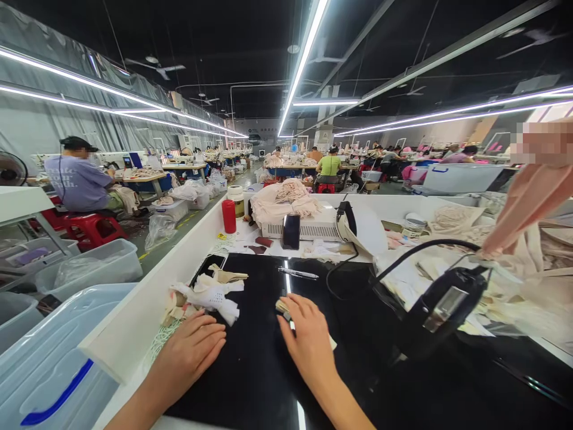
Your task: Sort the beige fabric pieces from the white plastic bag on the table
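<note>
My left hand [192, 346] lies palm down at the left side of the black tabletop [255, 370], its fingers stretched out and nothing visible in them. Just beyond it are white and beige fabric scraps [215, 295], and pale green threads [163, 343] lie beside the wrist. Over the middle of the tabletop, my right hand [308, 334] curls its fingers on a small beige piece [282, 307], mostly hidden beneath them. A pale edge [332, 342] shows on the far side of that hand. A pen [298, 273] lies farther back.
Behind the tabletop stand a phone [290, 232], a red cylinder [228, 216], a jar [236, 201] and a stack of beige cloth [286, 200]. At right are a black device [447, 304] with a cable and heaped fabric [505, 292]. Other people sit at sewing tables beyond.
</note>
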Motion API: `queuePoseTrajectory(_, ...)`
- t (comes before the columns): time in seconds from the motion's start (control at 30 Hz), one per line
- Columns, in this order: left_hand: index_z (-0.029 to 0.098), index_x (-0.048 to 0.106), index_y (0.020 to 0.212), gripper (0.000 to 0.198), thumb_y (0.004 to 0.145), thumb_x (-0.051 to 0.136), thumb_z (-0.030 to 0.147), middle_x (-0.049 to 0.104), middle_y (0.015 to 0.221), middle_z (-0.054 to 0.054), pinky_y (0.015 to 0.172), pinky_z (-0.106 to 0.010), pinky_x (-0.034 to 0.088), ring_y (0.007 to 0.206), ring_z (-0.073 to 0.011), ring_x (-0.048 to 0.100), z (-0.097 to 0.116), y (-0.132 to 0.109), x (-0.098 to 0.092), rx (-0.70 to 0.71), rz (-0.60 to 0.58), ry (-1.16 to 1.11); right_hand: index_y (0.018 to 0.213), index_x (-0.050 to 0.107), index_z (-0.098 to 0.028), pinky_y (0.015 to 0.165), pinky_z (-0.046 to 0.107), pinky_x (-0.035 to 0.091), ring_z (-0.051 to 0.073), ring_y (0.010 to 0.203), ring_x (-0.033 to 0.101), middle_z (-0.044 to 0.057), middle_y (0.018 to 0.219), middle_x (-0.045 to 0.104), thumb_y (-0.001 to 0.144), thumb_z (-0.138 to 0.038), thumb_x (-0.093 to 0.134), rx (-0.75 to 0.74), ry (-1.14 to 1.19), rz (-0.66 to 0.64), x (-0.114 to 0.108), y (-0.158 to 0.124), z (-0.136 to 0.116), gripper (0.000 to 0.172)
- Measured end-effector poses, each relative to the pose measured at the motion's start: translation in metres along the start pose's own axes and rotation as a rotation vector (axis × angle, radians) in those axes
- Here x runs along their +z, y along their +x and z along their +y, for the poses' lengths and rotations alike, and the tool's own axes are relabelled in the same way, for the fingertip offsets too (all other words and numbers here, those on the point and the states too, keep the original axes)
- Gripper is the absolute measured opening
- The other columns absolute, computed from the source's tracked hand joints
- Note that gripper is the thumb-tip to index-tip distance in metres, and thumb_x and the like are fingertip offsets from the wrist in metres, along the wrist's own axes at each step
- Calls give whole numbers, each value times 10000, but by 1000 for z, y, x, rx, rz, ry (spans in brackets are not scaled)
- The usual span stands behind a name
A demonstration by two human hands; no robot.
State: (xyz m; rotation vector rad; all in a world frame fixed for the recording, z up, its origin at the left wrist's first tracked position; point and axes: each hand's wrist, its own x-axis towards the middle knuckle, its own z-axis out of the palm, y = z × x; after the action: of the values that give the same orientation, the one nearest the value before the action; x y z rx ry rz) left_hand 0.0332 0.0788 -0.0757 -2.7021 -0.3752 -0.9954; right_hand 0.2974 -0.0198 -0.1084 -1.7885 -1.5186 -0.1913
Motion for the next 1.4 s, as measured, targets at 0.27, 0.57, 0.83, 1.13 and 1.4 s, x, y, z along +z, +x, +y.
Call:
queuePoseTrajectory(0.27, 236, 763, 944, 264, 1030, 526, 315, 770, 978, -23, 853, -284, 510, 901, -193, 688, 69, 42, 34, -419, -339, -633, 1201, 616, -226, 760, 399, 581, 268, 892, 701, 90, 1060, 700, 963, -249, 474, 68, -102, -6, -34, -42, 49, 278)
queuePoseTrajectory(0.57, 143, 724, 1053, 527, 868, 688, 635, 705, 892, -66, 775, -279, 502, 819, -181, 656, 134, 94, 92, -1025, -247, -1797, 1385, 534, -298, 814, 384, 629, 295, 1051, 725, 121, 1252, 674, 967, -313, 549, -113, -128, 137, -35, -81, 45, 419)
queuePoseTrajectory(0.83, 141, 671, 998, 394, 771, 788, 441, 741, 938, -111, 792, -337, 569, 759, -192, 701, 125, 92, 98, -1185, -156, -2077, 1121, 673, -241, 757, 335, 591, 230, 814, 679, 69, 1005, 703, 852, -673, 663, 481, 483, 245, -52, -82, 22, 509)
queuePoseTrajectory(1.13, 98, 679, 1031, 447, 800, 745, 475, 694, 793, -92, 651, -305, 577, 677, -177, 652, 121, 84, 97, -1109, -247, -2170, 1143, 728, -213, 805, 313, 618, 286, 971, 734, 85, 1081, 770, 774, -601, 764, 715, 858, -16, -52, -59, 15, 536)
queuePoseTrajectory(1.4, 158, 606, 947, 423, 764, 754, 510, 513, 566, 42, 528, -222, 388, 489, -93, 397, 120, 81, 93, -1086, -424, -2288, 1024, 767, -209, 891, 334, 589, 247, 945, 728, 91, 1063, 782, 807, -609, 758, 751, 1059, 146, -54, -57, 11, 455)
